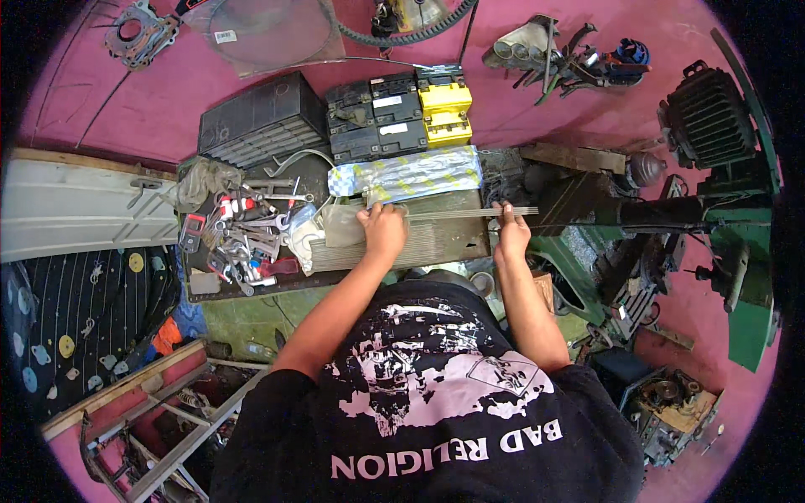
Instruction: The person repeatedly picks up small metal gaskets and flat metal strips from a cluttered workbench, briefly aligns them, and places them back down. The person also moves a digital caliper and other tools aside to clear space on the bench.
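A bundle of thin grey welding rods [457, 215] lies crosswise between my two hands over the bench. My right hand [511, 235] is closed around the bundle near its right end, and the rod tips stick out past the fingers. At the bundle's left end, my left hand [384, 230] is closed on a translucent plastic bag [343, 230]. Whether its fingers also grip the rods is hidden. Many more rods [419, 245] lie side by side on the bench below my left hand. Just beyond my hands rests a long packet [411, 173] in silver-blue and yellow wrapping.
Wrenches and other hand tools [256, 235] are heaped on the bench's left. Black and yellow batteries [444, 113] stand at the back beside a dark drawer cabinet [264, 117]. Green machinery [579, 260] adjoins the right side; a metal frame [189, 419] stands lower left.
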